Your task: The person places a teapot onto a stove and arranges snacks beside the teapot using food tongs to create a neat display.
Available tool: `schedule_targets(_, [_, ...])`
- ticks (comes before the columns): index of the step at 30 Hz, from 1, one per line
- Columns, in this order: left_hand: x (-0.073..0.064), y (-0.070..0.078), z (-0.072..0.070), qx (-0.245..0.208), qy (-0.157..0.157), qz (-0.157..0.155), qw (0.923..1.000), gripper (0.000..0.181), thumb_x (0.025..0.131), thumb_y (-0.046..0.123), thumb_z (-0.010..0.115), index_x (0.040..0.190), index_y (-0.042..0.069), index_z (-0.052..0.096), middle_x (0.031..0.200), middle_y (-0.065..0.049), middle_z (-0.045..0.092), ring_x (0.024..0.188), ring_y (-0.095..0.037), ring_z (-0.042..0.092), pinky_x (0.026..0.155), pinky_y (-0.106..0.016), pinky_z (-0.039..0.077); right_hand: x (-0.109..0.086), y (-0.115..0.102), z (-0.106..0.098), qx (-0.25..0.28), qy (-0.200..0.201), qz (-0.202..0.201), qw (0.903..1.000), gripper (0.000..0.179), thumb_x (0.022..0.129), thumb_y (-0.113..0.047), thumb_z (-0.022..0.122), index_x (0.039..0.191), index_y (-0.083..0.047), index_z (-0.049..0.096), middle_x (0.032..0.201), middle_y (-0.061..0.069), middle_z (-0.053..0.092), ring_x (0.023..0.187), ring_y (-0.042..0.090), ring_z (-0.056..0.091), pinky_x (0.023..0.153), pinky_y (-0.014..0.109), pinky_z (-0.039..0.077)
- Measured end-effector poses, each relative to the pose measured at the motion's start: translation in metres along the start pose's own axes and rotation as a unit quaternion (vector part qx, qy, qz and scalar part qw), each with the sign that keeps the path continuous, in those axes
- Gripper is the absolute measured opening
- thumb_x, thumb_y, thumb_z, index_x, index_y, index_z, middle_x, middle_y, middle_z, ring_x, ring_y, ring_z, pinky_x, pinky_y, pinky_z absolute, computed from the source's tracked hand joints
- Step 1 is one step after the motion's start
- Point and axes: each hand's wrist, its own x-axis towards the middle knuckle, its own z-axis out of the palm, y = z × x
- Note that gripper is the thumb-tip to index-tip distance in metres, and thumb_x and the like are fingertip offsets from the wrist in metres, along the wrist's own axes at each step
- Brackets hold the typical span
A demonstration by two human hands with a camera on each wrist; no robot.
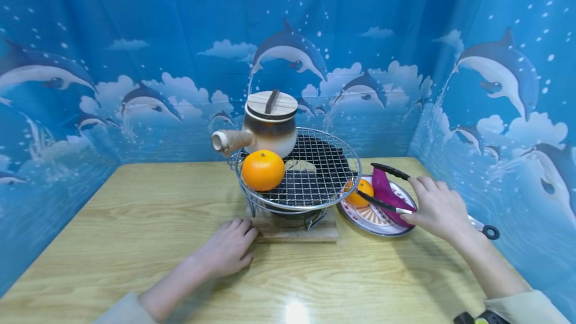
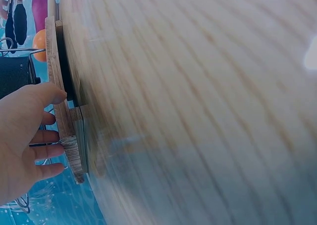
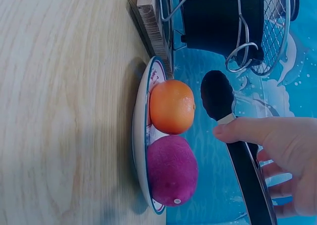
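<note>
My right hand (image 1: 436,209) grips a pair of black-tipped tongs (image 1: 389,169) with its thumb and fingers. The tong arms are spread apart above a patterned plate (image 1: 382,232), with nothing pinched between them. On that plate lie an orange (image 3: 172,107) and a purple sweet potato (image 3: 172,171), side by side. My left hand (image 1: 229,249) rests against the left front corner of a wooden board (image 1: 292,234), its fingers loosely bent. In the left wrist view, the fingers touch the edge of the board (image 2: 60,103).
On the board stands a black stove with a round wire grill (image 1: 326,184) on top. The grill carries another orange (image 1: 263,170) at its front left and a side-handled pot (image 1: 272,136) with a wooden lid (image 1: 261,103) behind it. A dolphin-print curtain (image 1: 180,24) surrounds the table (image 1: 135,214).
</note>
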Motion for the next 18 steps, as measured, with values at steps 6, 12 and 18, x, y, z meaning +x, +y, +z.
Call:
schedule_targets(6, [0.0,0.0,0.0,-0.001,-0.004,-0.002,1.0,0.038,0.073,0.03,0.069,0.099,0.005,0.056,0.093,-0.008,0.051,0.082,-0.023,0.049,0.069,-0.038,0.044,0.0,-0.003,0.003,-0.006,0.003,-0.012,0.9999,0.084,0.06,-0.039,0.081,0.124,0.006,0.048,0.118,0.026,0.048,0.1,0.047,0.046,0.072,0.061,0.04])
schedule_targets(12, [0.0,0.0,-0.001,0.003,-0.003,0.001,1.0,0.039,0.073,0.03,0.069,0.099,0.005,0.056,0.093,-0.008,0.051,0.082,-0.023,0.049,0.069,-0.038,0.044,-0.001,-0.005,0.01,-0.022,0.031,-0.034,0.9987,0.082,0.056,-0.041,0.082,0.118,0.004,0.051,0.11,0.023,0.051,0.093,0.044,0.048,0.066,0.058,0.041])
schedule_targets(18, [0.0,0.0,-0.001,0.0,-0.006,-0.002,1.0,0.039,0.073,0.03,0.069,0.099,0.005,0.056,0.093,-0.009,0.051,0.083,-0.023,0.049,0.069,-0.038,0.044,0.0,-0.008,0.015,-0.025,0.042,-0.043,0.9979,0.083,0.054,-0.042,0.083,0.116,0.004,0.052,0.108,0.022,0.053,0.092,0.044,0.05,0.068,0.057,0.041])
